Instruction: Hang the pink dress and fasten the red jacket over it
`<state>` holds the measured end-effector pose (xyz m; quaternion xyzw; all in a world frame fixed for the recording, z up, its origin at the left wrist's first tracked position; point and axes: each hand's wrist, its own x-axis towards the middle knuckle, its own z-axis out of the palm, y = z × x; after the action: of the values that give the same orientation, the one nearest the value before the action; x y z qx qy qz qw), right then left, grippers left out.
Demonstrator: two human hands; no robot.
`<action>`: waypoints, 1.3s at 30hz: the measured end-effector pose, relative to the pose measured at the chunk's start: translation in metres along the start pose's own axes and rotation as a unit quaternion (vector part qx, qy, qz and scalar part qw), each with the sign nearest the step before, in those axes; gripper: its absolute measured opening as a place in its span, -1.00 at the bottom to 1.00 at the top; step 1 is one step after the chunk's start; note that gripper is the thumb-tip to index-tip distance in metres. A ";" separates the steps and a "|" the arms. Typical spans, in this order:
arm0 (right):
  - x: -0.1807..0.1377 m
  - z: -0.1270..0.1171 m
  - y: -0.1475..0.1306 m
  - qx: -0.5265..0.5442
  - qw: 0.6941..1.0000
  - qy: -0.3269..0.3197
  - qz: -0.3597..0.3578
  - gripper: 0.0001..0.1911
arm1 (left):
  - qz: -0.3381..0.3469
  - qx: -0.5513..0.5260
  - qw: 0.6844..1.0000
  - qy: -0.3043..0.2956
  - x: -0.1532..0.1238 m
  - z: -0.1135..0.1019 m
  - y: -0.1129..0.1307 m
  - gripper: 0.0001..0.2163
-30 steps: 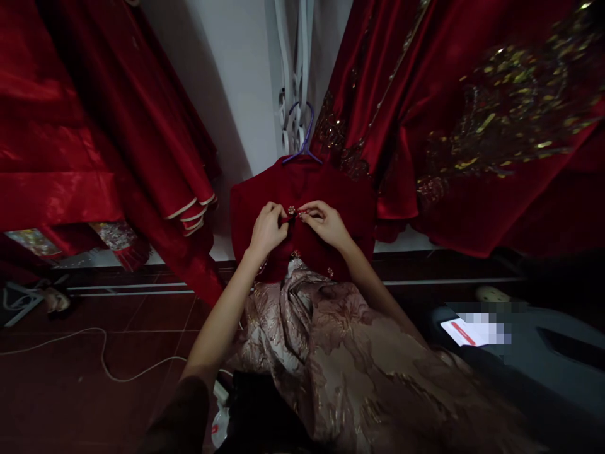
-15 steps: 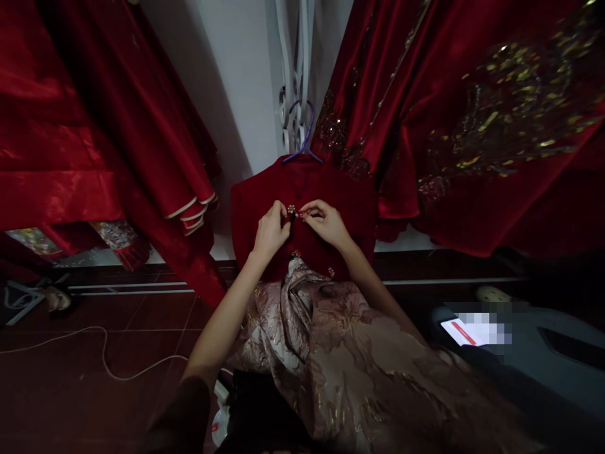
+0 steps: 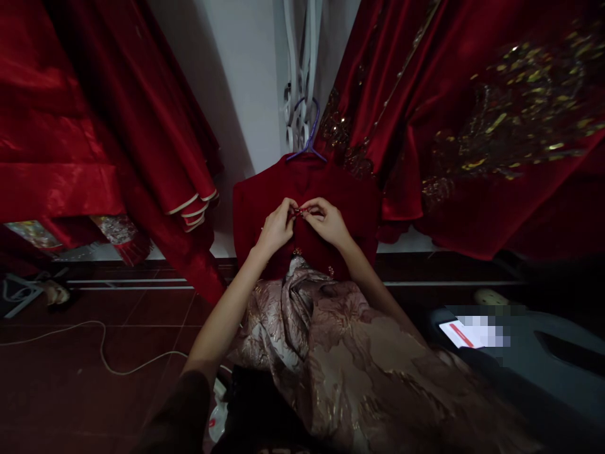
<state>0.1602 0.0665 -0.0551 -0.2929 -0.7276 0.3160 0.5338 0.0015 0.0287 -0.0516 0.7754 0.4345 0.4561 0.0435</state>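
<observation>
A dark red velvet jacket [image 3: 354, 202] hangs on a purple hanger [image 3: 307, 135] from a white metal grille [image 3: 300, 69]. My left hand [image 3: 275, 228] and my right hand [image 3: 325, 222] meet at the jacket's front opening. Both pinch a small jewelled button [image 3: 299, 212] between their fingertips. Two more buttons show lower on the jacket front. A pale pink and gold brocade skirt [image 3: 340, 353] spreads out below the jacket, between my forearms.
Red satin gowns hang at the left [image 3: 94, 126] and, with gold embroidery, at the right [image 3: 472, 126]. A white cable [image 3: 101, 343] trails over the dark red tiled floor. A grey stool [image 3: 534, 340] with a white card stands at the lower right.
My fingertips have closed tighter together over the button, which is now mostly covered. The view has shifted slightly; the jacket hangs where it was.
</observation>
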 end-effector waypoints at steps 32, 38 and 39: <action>-0.003 0.003 -0.005 -0.022 0.999 0.018 -0.017 -0.85 | -0.019 -0.088 0.996 0.022 -0.002 -0.001 -0.005 -0.88; -0.009 0.004 -0.010 -0.042 0.998 0.036 -0.024 -0.81 | -0.018 0.039 0.996 0.077 -0.010 -0.001 0.006 -0.87; -0.010 0.004 -0.011 -0.048 0.998 0.041 -0.026 -0.80 | -0.013 0.060 0.995 0.083 -0.010 -0.001 0.007 -0.87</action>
<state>0.1575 0.0511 -0.0531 -0.3119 -0.7267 0.2542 0.5568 0.0037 0.0166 -0.0547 0.7305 0.4728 0.4915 -0.0333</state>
